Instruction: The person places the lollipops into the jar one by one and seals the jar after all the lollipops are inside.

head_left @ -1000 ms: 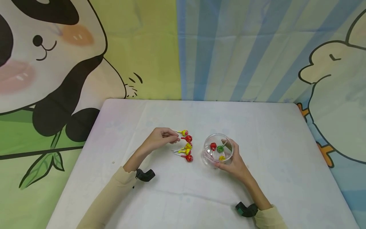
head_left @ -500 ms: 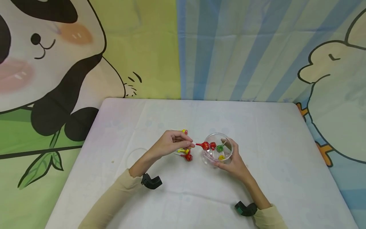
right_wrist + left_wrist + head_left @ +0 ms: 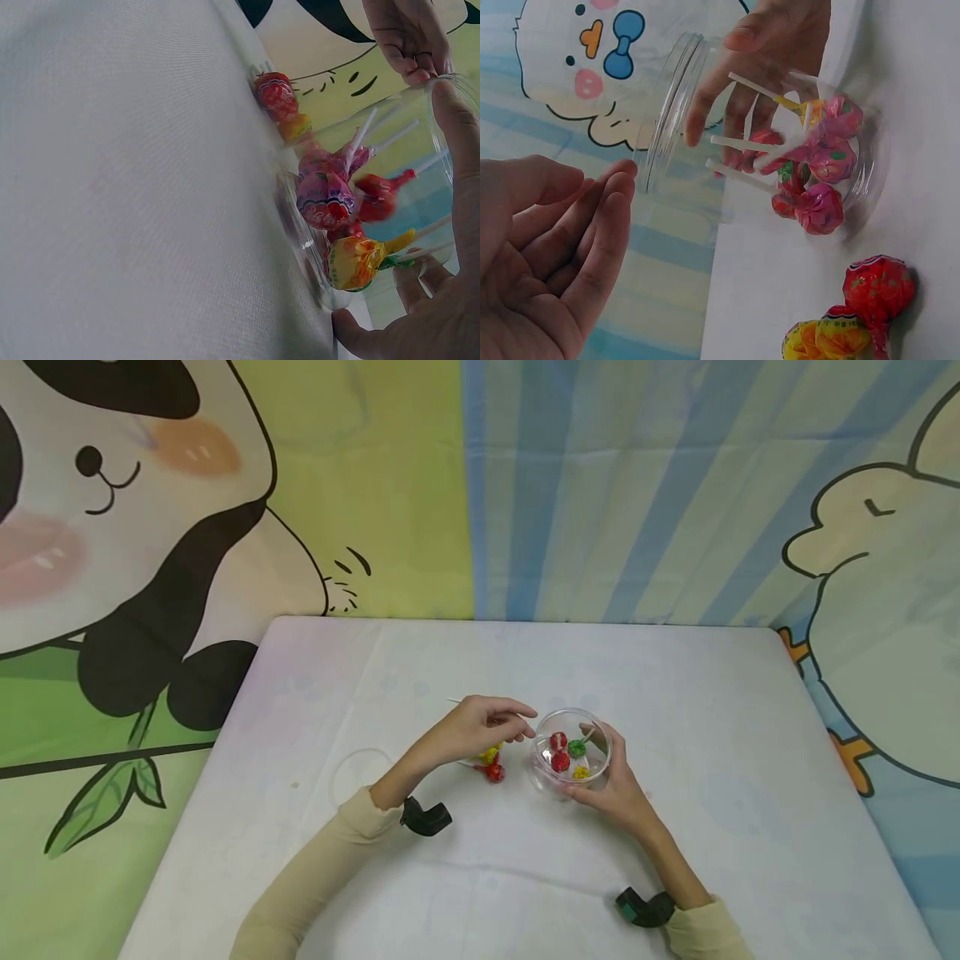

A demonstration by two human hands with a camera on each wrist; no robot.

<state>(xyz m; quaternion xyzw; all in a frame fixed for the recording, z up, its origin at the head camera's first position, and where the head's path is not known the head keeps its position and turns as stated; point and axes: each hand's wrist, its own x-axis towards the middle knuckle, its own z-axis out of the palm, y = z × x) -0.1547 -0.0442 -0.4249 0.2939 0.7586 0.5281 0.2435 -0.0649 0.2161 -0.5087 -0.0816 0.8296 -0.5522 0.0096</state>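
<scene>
A clear jar (image 3: 573,712) stands upright on the table, holding several wrapped lollipops, among them a green one (image 3: 576,748) and a yellow one (image 3: 581,772). My right hand (image 3: 618,781) grips it from the right side, thumb in front and fingers behind. Just left of the rim is my left hand (image 3: 487,727), holding nothing, its fingers loosely extended toward the jar's mouth. Below that hand lie a red lollipop (image 3: 495,773) and yellow ones, partly hidden by it. In the left wrist view, a red lollipop (image 3: 877,289) and yellow lollipops (image 3: 806,341) lie beside the jar.
A white cloth covers the table (image 3: 675,693). A faint clear ring (image 3: 360,752) lies left of the left wrist. Behind stands a printed backdrop (image 3: 600,485) with a panda and a bird. Each wrist carries a black camera, one (image 3: 426,817) on the left.
My left hand pinched a red lollipop from the row, carried it right to the jar and let it drop inside. A second red one now shows there. My right hand stays on the jar.
</scene>
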